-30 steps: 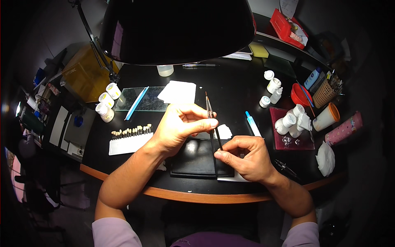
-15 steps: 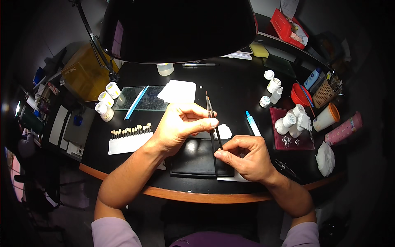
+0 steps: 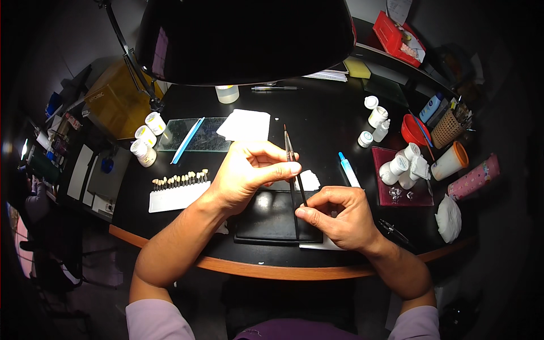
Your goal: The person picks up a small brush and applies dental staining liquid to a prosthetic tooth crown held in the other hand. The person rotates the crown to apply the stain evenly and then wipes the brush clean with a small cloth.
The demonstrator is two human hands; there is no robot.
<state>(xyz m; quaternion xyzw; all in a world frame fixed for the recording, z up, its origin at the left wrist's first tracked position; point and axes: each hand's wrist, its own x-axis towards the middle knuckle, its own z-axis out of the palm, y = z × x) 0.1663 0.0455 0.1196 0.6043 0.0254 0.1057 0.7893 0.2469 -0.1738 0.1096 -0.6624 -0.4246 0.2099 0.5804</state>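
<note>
Lying on the desk (image 3: 317, 122) just before the near edge: a flat tray (image 3: 272, 218), with a fine brush (image 3: 293, 164) crossing over it. Sitting left of the tray: a tooth shade guide (image 3: 178, 190). Lying behind that guide: a glass slab (image 3: 192, 135), with three small jars (image 3: 146, 137) to its left. Resting right of the brush: a syringe (image 3: 348, 170). Hanging above everything, at the far side: a lamp shade (image 3: 243, 39).

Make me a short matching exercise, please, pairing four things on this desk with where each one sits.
Things:
1. thin brush
2. white tissue
3. glass slab
4. red bowl

Places:
A. far right, beside a woven basket
B. pinched by the left hand, with the right hand near its lower end
C. left, under a blue stick
D. centre, beyond the hands

Pairs: 1-B, 2-D, 3-C, 4-A
</note>
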